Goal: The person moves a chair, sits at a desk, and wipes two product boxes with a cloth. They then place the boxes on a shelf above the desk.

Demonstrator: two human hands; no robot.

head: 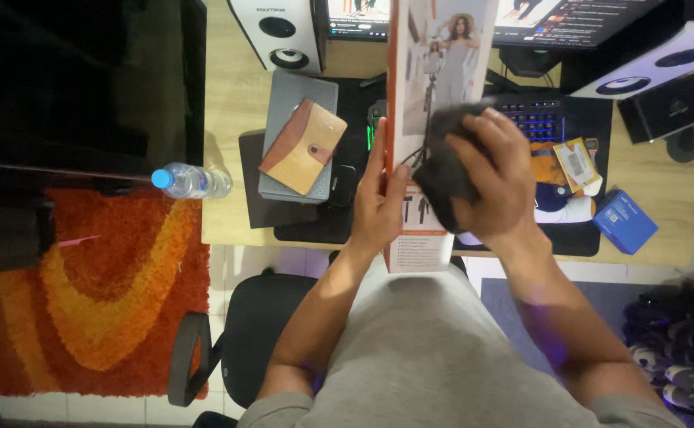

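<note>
A tall printed box (434, 95) with an orange edge is held upright over the near edge of the desk (236, 87), in front of the seated person's lap. Its left edge is gripped by the left hand (378, 202): fingers are laid flat along the orange side and the thumb is pressed onto the front face, so the hand is closed narrowly on the box's edge.

A dark cloth (444, 162) (bunched, soft-looking) is pressed against the front of the box by the right hand (493, 178). The fingers are curled over the cloth and spread slightly; the cloth is clasped in the hand and covers the middle part of the box face. Whether the palm itself touches the box cannot be told, since the cloth lies between.

Behind the box a backlit keyboard (539, 115) is seen, partly hidden. To the left, a tan and brown wallet (303, 147) is laid on a grey flat case (291, 95), near a white speaker (277, 32). A plastic water bottle (191, 181) lies on its side at the desk's left edge, above an orange rug (101, 293). To the right of the hands a small blue box (624, 222) rests on the desk.
</note>
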